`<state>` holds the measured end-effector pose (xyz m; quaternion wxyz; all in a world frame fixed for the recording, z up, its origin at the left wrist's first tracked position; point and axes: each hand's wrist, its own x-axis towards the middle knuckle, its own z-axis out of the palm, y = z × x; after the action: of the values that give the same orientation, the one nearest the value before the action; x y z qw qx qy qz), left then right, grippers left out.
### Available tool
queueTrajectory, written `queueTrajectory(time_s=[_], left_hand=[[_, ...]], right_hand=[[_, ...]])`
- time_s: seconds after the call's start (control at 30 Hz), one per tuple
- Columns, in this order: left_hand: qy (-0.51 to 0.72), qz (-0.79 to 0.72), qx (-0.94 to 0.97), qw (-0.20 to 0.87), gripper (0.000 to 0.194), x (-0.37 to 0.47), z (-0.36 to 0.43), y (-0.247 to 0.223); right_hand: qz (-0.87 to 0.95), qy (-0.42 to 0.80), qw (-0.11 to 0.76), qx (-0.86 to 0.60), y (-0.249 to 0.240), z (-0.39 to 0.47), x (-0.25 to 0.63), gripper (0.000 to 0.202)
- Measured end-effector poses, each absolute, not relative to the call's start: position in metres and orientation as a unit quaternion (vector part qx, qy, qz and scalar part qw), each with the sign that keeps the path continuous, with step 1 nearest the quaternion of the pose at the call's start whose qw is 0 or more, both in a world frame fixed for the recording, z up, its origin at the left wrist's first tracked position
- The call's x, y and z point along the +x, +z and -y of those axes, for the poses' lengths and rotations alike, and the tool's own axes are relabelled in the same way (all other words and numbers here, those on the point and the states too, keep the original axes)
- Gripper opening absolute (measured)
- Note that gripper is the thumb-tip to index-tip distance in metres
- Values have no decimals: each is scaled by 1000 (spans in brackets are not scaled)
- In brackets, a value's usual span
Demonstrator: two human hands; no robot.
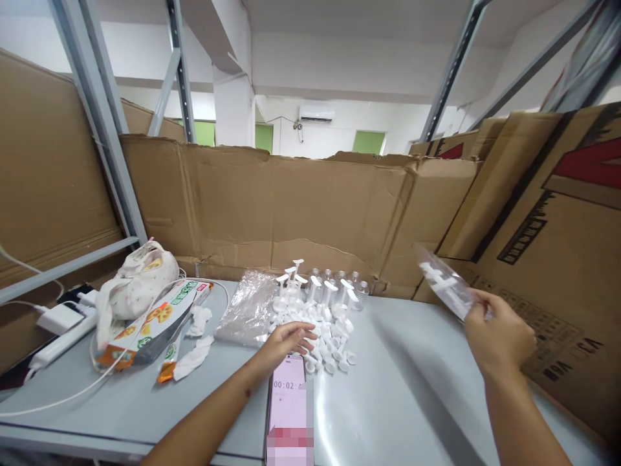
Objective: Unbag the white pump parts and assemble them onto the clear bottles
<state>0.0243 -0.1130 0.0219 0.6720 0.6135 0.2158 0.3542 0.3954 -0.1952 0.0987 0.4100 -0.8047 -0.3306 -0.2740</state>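
My right hand [499, 330] is raised at the right, its fingers pinched on the end of a clear plastic bag [451, 291] with white parts inside. Over the near edge of a pile of white plastic pump parts [334, 327], my left hand [294, 338] hovers or rests with its fingers apart; whether it touches the pile is unclear. Several white pump heads [297, 265] stand up at the back of the pile. Clear bottles [361, 291] are grouped behind them. Just below my left hand lies a phone [288, 404] showing a timer.
An empty-looking clear plastic bag [250, 307] lies left of the pile. Farther left are a printed box [160, 317], crumpled tissues [194, 358], a white cloth pouch [140, 278] and a power strip [63, 346] with cables. Cardboard walls [291, 207] surround the grey table [388, 401].
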Motion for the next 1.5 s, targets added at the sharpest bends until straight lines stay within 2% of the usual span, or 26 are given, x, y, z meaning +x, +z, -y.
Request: queueTrajectory(time_s=[0.1, 0.2, 0.27, 0.37, 0.5, 0.6, 0.67, 0.73, 0.8, 0.87, 0.97, 1.03, 1.13, 1.27, 1.4, 1.5], left_hand=[[333, -139, 548, 755, 60, 18, 112, 28], [284, -50, 462, 839, 86, 10, 108, 37], [269, -25, 422, 866, 99, 6, 105, 42], [296, -27, 415, 860, 105, 1, 99, 43], [323, -79, 478, 813, 81, -4, 91, 35], [339, -128, 530, 767, 75, -3, 91, 32], [379, -148, 552, 728, 71, 0, 94, 34], [441, -158, 573, 673, 64, 3, 99, 38], [496, -157, 593, 615, 58, 6, 104, 41], [519, -152, 613, 577, 53, 8, 108, 43], [511, -152, 645, 547, 50, 11, 114, 40], [495, -172, 673, 522, 47, 13, 117, 38], [474, -220, 719, 458, 40, 15, 118, 36], [446, -254, 789, 339, 43, 13, 118, 35], [402, -186, 876, 191, 33, 9, 117, 33], [358, -165, 908, 140, 37, 10, 115, 29]], right_hand=[[470, -366, 453, -663, 121, 198, 324, 32], [647, -352, 436, -517, 122, 195, 256, 27], [769, -302, 381, -414, 114, 191, 221, 30], [870, -226, 277, -340, 100, 183, 187, 33], [883, -161, 258, -356, 94, 169, 182, 37], [876, -118, 280, -373, 93, 158, 196, 49], [838, -94, 351, -407, 90, 151, 208, 47], [744, -46, 462, -481, 84, 143, 218, 34], [620, 56, 541, -565, 76, 137, 222, 32], [535, 225, 553, -598, 65, 133, 221, 48], [497, 492, 519, -492, 45, 133, 208, 53], [485, 585, 510, -404, 35, 135, 197, 47], [462, 631, 518, -348, 29, 138, 188, 42], [415, 628, 555, -354, 35, 138, 196, 41], [378, 604, 613, -341, 44, 139, 216, 30], [364, 600, 637, -319, 50, 141, 227, 29]])
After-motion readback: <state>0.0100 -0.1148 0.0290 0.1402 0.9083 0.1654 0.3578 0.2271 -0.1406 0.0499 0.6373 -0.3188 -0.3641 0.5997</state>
